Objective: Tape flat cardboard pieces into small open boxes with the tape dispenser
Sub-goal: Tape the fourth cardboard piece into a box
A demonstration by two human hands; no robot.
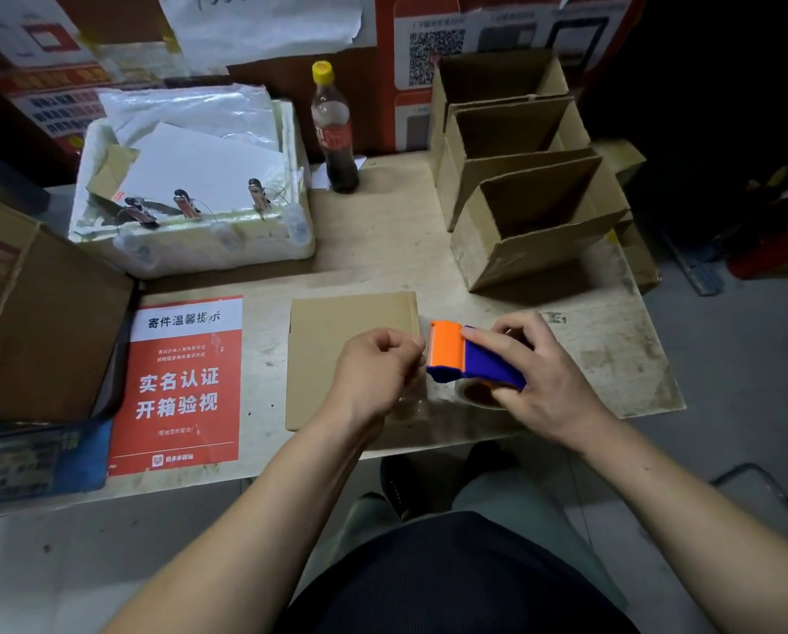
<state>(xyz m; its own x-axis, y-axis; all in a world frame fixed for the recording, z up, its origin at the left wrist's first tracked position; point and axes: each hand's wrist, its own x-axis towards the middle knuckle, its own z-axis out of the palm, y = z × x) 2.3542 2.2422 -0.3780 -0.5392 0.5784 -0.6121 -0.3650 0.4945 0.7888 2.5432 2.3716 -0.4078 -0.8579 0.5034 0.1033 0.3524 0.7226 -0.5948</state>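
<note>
Head view, looking down: I see the right hand (536, 372) wrapped around the orange-and-blue tape dispenser (467, 359), fingers clamped over its blue body, the clear tape roll (479, 395) showing under the palm. Left hand (374, 368) sits just beside the dispenser's orange end, thumb and fingertips pinched together at its edge; I take it for the tape end, though the film is too clear to tell for sure. Both hands hover over the right edge of a flat cardboard piece (328, 340) lying on the worn pale table (611, 359). Four open cardboard boxes (525, 194) stand in a row at the far right. A cola bottle (332, 130) with a yellow cap stands at the back. Left of it, a white foam box (209, 240) holds papers and clips. A red notice (182, 382) lies flat left of the cardboard. Posters cover the back wall; the room to the right is dark.
</note>
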